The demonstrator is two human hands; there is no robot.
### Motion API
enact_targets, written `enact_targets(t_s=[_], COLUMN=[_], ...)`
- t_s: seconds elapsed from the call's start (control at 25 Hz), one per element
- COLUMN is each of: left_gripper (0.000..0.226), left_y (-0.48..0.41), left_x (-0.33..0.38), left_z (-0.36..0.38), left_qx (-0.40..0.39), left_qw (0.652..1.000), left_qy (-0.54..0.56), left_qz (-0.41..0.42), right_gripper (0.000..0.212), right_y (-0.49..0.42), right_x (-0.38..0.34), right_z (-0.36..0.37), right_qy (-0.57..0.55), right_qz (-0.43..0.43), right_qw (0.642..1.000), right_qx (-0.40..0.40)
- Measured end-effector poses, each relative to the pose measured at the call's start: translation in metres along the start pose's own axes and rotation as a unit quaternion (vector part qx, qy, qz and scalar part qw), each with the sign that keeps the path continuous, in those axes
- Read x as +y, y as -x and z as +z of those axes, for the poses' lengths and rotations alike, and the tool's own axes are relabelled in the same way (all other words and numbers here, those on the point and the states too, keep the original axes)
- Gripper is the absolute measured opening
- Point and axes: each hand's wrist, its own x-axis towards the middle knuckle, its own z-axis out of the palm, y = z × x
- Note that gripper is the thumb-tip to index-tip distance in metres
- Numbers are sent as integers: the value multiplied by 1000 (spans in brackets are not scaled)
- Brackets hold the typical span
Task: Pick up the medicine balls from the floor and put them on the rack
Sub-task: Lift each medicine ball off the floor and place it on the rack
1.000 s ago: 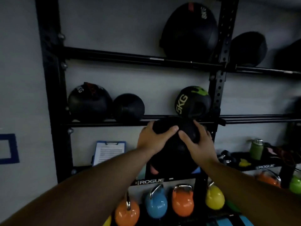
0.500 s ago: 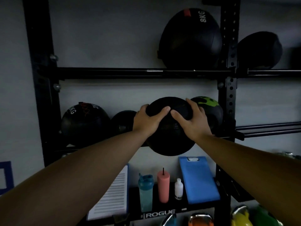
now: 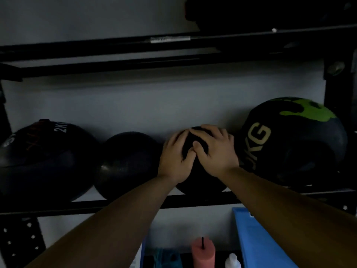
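On the rack's rail (image 3: 193,200), dark balls line a grey wall (image 3: 154,105).

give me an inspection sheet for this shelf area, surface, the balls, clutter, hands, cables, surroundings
Surface: black rack shelf rail; a second rail above.
Job's things: plain black medicine ball sits on the rail between a smaller black ball and the green-splashed ball marked KG; a 2KG ball at far left.
Clutter: on the shelf below, pink cup with a straw, white bottle, blue board.
Grippers: left hand and right hand both press on top of the plain black medicine ball, thumbs touching.
Cables: nothing seen.
Surroundings: grey wall behind, dim light; perforated rack upright at lower left.
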Motion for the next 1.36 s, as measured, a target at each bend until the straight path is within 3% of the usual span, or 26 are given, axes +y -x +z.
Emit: enact_targets(t_s=[0.12,0.36,0.64,0.84,1.08,1.24,1.36], left_gripper=[76,76,74,56,64,68,73], left_y=[-15,-5,32,95,194,247,283], left_x=[-15,-8,25,66,125,173,224], left_z=[7,2,-51,-123,-198,-205,-191], left_qx=[19,-3,-119,-102,-127,-153,-230], left_qw=[1000,1000,992,993,992,988,972], left_qy=[-4,-4,2,4,5,33,31], left_qz=[21,26,-44,-64,-11,13,38], right_gripper=[47,49,52,52,62,49,50], right_y=[-8,0,24,77,180,257,308], right_x=[16,10,-27,-78,-163,-202,-228], right_z=[16,5,-52,-141,-274,-353,-417], right_qy=[-13,-4,24,2,82,148,190], right_qz=[-2,6,82,189,244,297,344], right_qw=[999,1000,982,968,953,933,907], right_qx=[45,18,-168,-163,-159,-136,-152])
